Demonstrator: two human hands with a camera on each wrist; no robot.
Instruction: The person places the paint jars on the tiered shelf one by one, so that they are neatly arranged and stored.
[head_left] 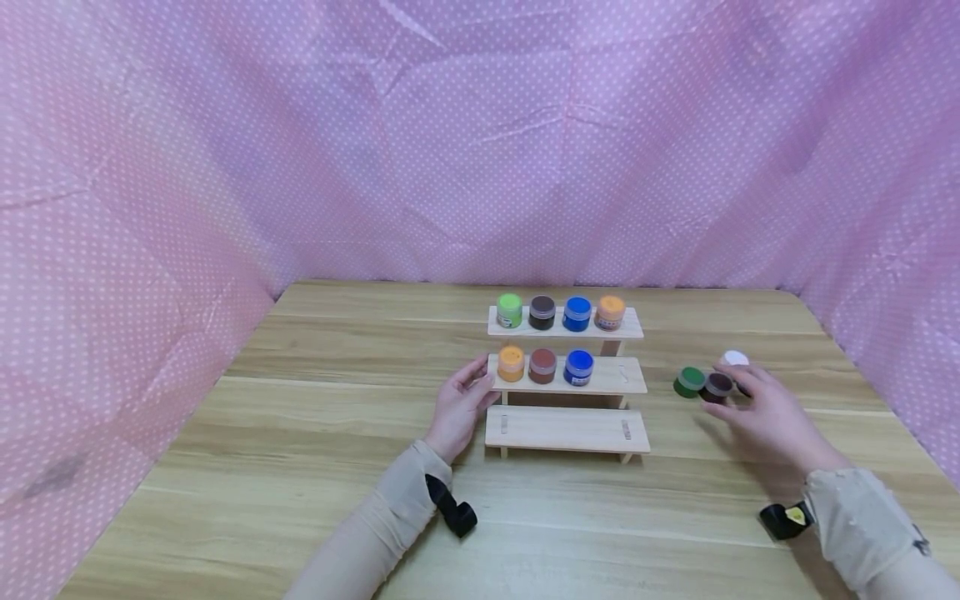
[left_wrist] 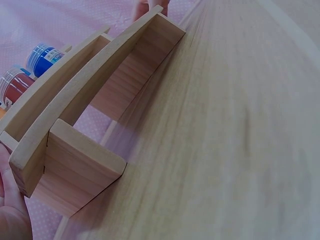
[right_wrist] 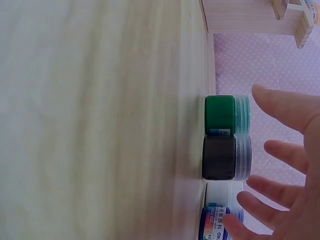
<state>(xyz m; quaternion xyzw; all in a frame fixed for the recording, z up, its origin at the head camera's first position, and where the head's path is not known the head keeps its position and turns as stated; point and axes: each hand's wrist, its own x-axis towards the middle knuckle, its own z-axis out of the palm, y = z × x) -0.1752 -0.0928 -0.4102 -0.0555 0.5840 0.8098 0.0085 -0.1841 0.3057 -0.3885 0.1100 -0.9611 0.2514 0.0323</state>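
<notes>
My left hand (head_left: 459,410) holds the left end of the middle step of a three-step wooden stand (head_left: 564,429); in the left wrist view only part of that hand (left_wrist: 12,205) shows. On the middle step stand an orange paint jar (head_left: 512,364), a reddish-brown jar (head_left: 543,366) and a blue jar (head_left: 579,367). At the right, my right hand (head_left: 776,417) hovers with spread fingers over a dark brown jar (right_wrist: 219,158). A green jar (right_wrist: 220,115) touches that one. Beside them are a white-lidded jar (head_left: 735,358) and a dark blue jar (right_wrist: 214,223), mostly hidden by the hand in the head view.
The top step carries a light green jar (head_left: 509,311), a blackish jar (head_left: 542,312), a blue jar (head_left: 577,314) and a peach-orange jar (head_left: 610,313). The wooden table (head_left: 337,392) ends at a pink dotted cloth (head_left: 465,150) at the back and sides.
</notes>
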